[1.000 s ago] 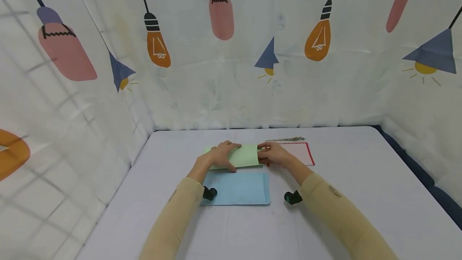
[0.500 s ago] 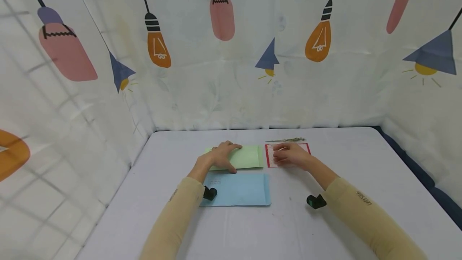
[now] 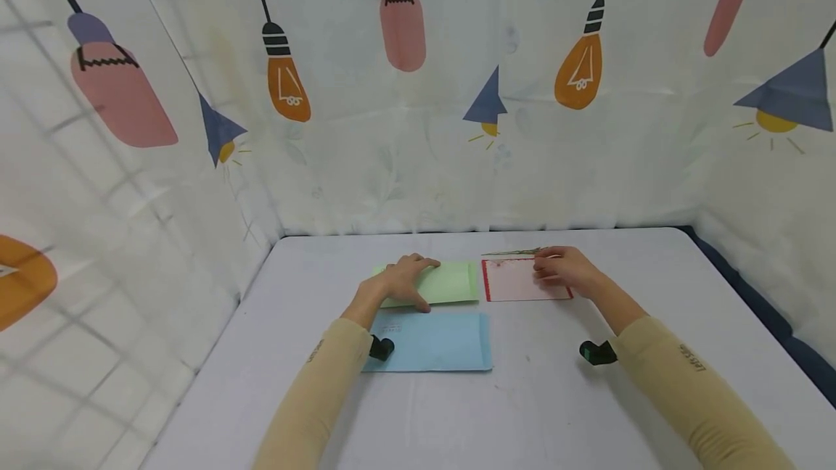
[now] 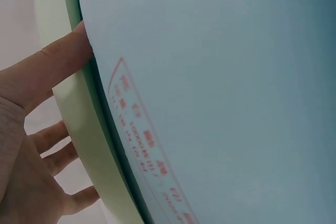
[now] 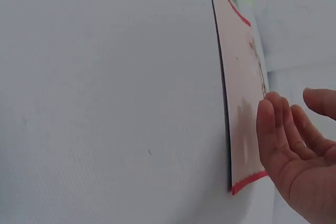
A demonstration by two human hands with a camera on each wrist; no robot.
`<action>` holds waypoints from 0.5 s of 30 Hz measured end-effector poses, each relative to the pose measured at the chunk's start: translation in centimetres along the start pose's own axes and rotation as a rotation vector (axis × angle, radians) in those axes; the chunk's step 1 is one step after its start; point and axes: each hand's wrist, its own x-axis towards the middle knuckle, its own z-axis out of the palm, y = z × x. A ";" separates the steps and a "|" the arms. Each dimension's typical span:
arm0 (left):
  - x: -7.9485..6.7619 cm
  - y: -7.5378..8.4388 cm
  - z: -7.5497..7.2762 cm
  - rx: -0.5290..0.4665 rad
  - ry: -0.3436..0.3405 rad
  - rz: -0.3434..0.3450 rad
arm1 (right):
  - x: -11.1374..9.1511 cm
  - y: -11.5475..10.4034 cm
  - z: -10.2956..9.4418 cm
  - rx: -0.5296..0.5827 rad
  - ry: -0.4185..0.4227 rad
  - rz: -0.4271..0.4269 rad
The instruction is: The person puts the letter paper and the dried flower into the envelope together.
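My left hand (image 3: 401,283) rests on a light green envelope (image 3: 451,281), its fingers spread across it and the thumb by the near edge. In the left wrist view a blue envelope (image 4: 236,98) with red print fills much of the picture, beside the green one (image 4: 84,114). Over the right end of a pink card (image 3: 509,283) with red side borders hovers my right hand (image 3: 567,270). Seen from the right wrist, its fingers (image 5: 268,124) are loosely bent, with a gap to the thumb and nothing visible between. A thin dried flower sprig (image 3: 509,252) lies behind the card.
The blue envelope (image 3: 434,343) lies flat in front of the green one. All of this is on a white-covered table (image 3: 261,397). A white curtain (image 3: 418,158) with printed lamps stands behind and at both sides.
My right hand has left the green envelope's right end and moved rightward over the pink card to its far right side. The left hand stays on the green envelope.
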 end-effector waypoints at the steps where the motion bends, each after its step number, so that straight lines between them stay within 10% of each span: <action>1: 0.0 0.0 0.0 -0.002 0.000 0.000 | 0.0 0.0 -0.3 -0.010 0.009 0.007; 15: -0.1 0.1 -0.1 -0.007 0.006 -0.007 | 0.6 0.9 -2.5 -0.170 0.259 0.101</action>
